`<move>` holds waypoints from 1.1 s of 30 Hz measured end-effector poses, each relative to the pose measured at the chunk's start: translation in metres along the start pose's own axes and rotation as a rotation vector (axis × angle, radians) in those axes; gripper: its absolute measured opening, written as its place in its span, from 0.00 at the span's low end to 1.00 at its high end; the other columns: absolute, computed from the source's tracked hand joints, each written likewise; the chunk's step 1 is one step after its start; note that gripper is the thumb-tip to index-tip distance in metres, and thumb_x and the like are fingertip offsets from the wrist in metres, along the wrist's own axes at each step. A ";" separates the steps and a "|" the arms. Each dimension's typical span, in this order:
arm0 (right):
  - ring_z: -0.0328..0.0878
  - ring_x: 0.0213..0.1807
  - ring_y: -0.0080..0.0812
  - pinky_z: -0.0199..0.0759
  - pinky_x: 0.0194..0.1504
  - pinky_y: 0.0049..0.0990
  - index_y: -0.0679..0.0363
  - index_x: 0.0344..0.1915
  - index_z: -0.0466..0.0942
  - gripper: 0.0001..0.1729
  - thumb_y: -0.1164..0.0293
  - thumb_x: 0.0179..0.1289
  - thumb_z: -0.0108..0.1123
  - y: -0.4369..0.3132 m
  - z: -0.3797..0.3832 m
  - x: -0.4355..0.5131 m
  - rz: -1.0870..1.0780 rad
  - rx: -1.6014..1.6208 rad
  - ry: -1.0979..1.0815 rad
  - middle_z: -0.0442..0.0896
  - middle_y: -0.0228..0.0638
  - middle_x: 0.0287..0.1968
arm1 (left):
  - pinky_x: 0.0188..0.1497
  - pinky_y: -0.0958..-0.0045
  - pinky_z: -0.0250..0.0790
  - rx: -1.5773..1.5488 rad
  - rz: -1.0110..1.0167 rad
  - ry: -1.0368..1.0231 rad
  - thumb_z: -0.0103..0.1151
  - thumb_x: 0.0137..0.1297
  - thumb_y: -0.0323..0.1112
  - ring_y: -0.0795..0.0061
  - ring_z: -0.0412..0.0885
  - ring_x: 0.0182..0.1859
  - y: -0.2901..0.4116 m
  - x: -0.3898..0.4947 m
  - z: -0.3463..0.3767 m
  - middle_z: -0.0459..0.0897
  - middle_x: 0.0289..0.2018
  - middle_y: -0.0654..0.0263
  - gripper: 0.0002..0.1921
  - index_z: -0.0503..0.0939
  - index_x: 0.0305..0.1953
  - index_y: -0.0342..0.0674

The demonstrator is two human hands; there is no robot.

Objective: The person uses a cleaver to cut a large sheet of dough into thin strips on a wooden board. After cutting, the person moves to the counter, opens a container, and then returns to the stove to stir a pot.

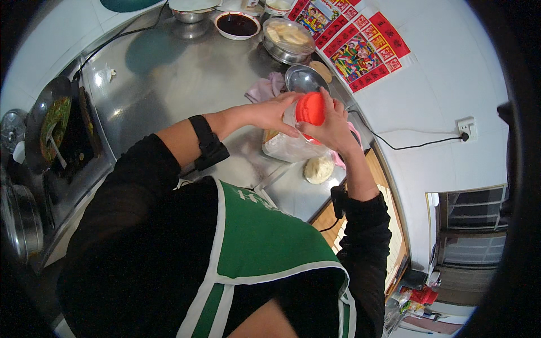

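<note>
A large clear plastic jar with a red lid stands tilted in the picture on the steel worktop, its contents pale. My left hand lies against the jar's side near its neck, thumb towards me. My right hand is shut on the red lid, fingers over its far side and thumb at its near edge. A ball of pale dough sits just below the jar, beside a pink item. Behind the lid are an empty steel bowl and a crumpled pink cloth.
On the steel worktop stand a bowl of dark liquid and a covered steel bowl of pale pieces. At left, a wok holds green food and a ladle. A black cable runs to the wall socket.
</note>
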State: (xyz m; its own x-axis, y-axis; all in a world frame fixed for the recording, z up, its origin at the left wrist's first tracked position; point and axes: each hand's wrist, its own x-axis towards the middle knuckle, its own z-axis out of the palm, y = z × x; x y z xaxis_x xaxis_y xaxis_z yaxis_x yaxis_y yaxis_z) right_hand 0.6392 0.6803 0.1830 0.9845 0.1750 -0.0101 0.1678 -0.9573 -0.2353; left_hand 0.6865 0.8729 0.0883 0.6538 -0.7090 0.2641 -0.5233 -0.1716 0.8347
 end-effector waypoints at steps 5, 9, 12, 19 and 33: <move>0.54 0.67 0.59 0.54 0.65 0.51 0.51 0.71 0.51 0.63 0.49 0.33 0.72 0.003 -0.009 0.000 -0.218 -0.047 -0.009 0.59 0.54 0.64 | 0.72 0.61 0.46 0.041 0.027 0.012 0.72 0.45 0.56 0.51 0.49 0.71 -0.002 0.003 0.002 0.51 0.68 0.44 0.58 0.46 0.69 0.32; 0.54 0.67 0.59 0.54 0.65 0.50 0.51 0.71 0.52 0.63 0.51 0.33 0.73 0.009 -0.006 0.001 -0.281 -0.015 0.016 0.59 0.53 0.63 | 0.71 0.60 0.48 0.057 0.022 0.037 0.73 0.44 0.55 0.50 0.50 0.71 -0.003 0.004 0.005 0.52 0.67 0.45 0.58 0.48 0.68 0.32; 0.55 0.66 0.59 0.54 0.65 0.50 0.51 0.71 0.52 0.61 0.51 0.35 0.72 0.012 -0.005 0.003 -0.272 -0.039 0.006 0.59 0.53 0.63 | 0.71 0.61 0.48 0.062 0.024 0.041 0.73 0.43 0.55 0.50 0.51 0.70 -0.004 0.005 0.006 0.52 0.67 0.44 0.58 0.48 0.68 0.31; 0.53 0.68 0.62 0.52 0.65 0.52 0.51 0.72 0.49 0.65 0.46 0.34 0.73 0.009 -0.007 0.000 -0.245 -0.025 -0.014 0.54 0.58 0.67 | 0.71 0.62 0.47 0.049 -0.036 0.022 0.73 0.42 0.58 0.48 0.51 0.70 -0.002 0.004 0.005 0.51 0.67 0.42 0.60 0.47 0.68 0.31; 0.57 0.64 0.59 0.51 0.65 0.50 0.53 0.70 0.54 0.63 0.50 0.30 0.74 0.015 -0.005 -0.040 -0.228 -0.019 0.143 0.58 0.54 0.65 | 0.69 0.60 0.51 -0.584 -0.419 -0.211 0.55 0.57 0.67 0.57 0.52 0.71 -0.058 0.005 0.005 0.52 0.70 0.52 0.52 0.45 0.71 0.40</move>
State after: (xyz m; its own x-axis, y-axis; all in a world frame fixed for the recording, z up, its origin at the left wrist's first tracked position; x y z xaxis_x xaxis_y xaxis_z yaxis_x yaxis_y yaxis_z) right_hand 0.6023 0.6581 0.1849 0.9182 0.3538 0.1784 0.3856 -0.9014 -0.1970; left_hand 0.7169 0.8758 0.0388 0.5850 -0.7905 -0.1815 0.1605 -0.1065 0.9813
